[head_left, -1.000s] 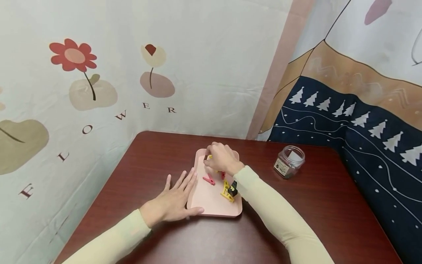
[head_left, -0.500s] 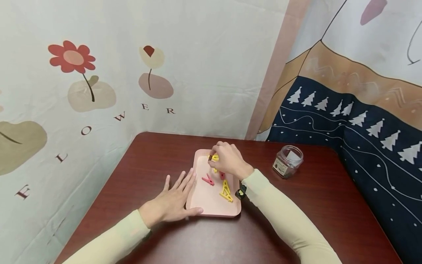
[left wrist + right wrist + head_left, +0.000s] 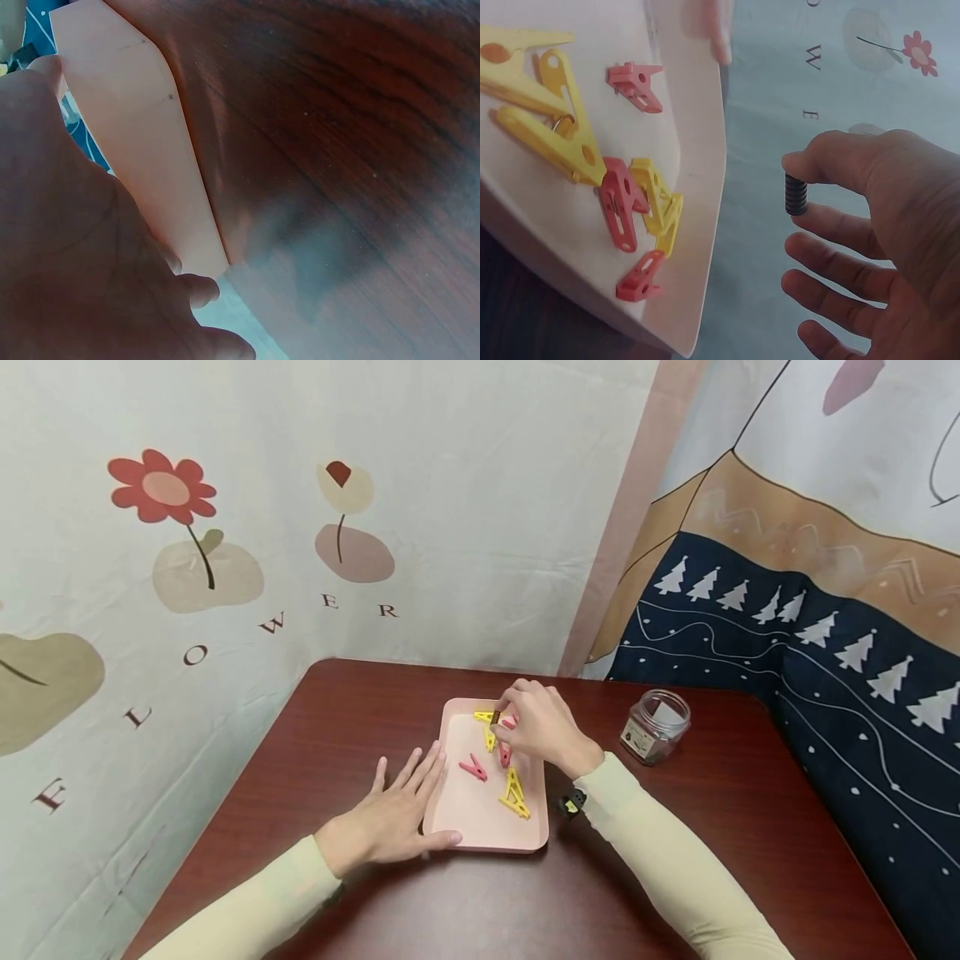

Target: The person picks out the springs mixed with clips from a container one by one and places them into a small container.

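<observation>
My right hand (image 3: 546, 724) is over the far right part of a pink tray (image 3: 480, 829), its thumb and forefinger pinching a small dark ribbed cylinder (image 3: 796, 196) by its ends. In the right wrist view the other fingers are apart from it. My left hand (image 3: 390, 820) lies spread along the tray's left side, thumb at the near edge. Inside the tray are several plastic clothespins, among them a red clothespin (image 3: 473, 767) left of the others and a yellow clothespin (image 3: 514, 795) toward the near right. More red and yellow ones lie close below my right hand.
An open clear jar (image 3: 656, 727) with a paper label stands on the brown table (image 3: 360, 710), right of the tray. Behind the table hangs a printed cloth (image 3: 465, 527). The left wrist view shows the tray's outer wall (image 3: 142, 127) beside the tabletop.
My right hand has moved to the right with the dark ribbed cylinder, uncovering clothespins at the tray's far end. My left hand stays in place at the tray's edge.
</observation>
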Tool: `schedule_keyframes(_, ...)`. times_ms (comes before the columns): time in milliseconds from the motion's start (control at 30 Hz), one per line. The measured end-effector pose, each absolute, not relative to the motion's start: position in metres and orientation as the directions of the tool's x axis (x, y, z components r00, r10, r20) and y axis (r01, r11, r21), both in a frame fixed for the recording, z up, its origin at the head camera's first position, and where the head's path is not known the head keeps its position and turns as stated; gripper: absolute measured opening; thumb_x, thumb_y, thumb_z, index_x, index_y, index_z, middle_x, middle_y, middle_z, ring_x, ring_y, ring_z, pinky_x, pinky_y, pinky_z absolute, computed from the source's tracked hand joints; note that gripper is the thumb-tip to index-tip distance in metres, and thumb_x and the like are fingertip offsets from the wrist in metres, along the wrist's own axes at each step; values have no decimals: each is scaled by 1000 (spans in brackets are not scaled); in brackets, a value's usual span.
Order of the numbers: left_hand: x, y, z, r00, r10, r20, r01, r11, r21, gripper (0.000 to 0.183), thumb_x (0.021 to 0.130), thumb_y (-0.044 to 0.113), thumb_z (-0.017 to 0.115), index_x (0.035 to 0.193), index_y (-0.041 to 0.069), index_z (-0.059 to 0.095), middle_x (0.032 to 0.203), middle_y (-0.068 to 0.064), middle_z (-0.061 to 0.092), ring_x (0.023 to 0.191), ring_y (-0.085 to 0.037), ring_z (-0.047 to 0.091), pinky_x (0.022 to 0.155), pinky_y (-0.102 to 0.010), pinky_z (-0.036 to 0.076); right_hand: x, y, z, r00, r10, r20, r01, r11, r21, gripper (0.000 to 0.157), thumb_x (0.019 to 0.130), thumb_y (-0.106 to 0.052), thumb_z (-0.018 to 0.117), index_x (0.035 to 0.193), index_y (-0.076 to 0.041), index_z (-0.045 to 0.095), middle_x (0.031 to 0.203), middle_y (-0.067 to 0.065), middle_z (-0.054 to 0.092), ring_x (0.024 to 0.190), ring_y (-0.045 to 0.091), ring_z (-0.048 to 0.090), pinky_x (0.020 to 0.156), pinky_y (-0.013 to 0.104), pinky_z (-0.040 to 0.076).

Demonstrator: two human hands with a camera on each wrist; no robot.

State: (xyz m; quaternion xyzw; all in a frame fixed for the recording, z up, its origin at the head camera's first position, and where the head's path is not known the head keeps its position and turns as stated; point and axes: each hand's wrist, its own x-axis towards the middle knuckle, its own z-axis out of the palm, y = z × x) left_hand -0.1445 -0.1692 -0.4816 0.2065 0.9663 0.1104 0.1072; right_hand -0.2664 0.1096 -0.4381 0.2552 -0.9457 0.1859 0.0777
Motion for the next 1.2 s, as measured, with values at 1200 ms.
schedule_keyframes(1200,-144,-171,-481,-890,421,-177,368,890,268,127,102,88,63,189,12,10,200,-6,-1,185,-43,11,140,-88,4,-249,206,-430,-896,-301,327,-420,813,-403,33,96,-32,94,123,-14,86,130,12,78,128,37,69,121,67,54)
